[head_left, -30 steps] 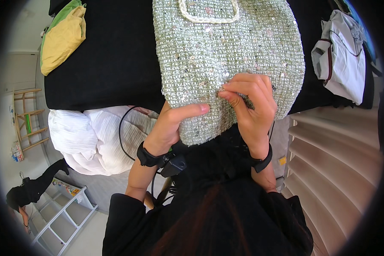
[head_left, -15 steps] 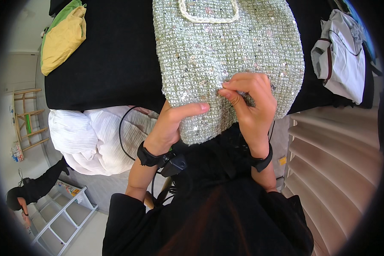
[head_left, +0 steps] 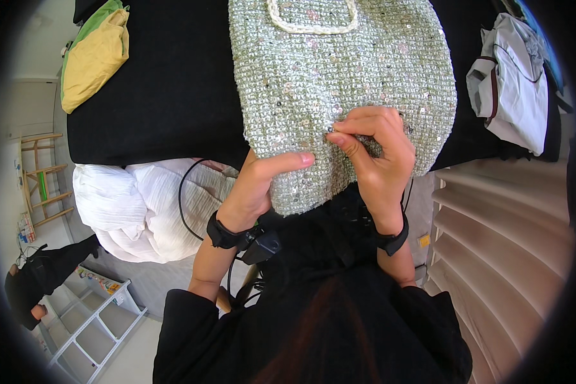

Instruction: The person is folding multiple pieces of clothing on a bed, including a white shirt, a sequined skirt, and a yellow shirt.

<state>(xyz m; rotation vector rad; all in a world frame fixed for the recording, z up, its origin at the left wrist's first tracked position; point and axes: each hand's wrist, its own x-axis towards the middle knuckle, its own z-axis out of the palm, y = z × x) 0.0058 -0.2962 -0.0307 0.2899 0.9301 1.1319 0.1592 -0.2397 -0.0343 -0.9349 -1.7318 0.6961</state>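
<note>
A pale green tweed garment with sequins lies across the table and hangs over its near edge towards me. White braided trim outlines a rounded pocket-like shape at its far side. My left hand grips the lower left edge of the garment, thumb on top and the other fingers hidden beneath. My right hand rests over the middle of the cloth. Its thumb and forefinger are pinched together at the surface; a tiny shiny spot shows at their tips, too small to name.
The black-covered table carries a yellow and green cloth at the left and a folded grey-white garment at the right. White crinkled fabric lies below the table's left edge. Another person bends near a white rack.
My right fingertips have shifted very slightly, still pinched at the cloth. My left hand stays in place. The other person at the lower left has changed posture.
</note>
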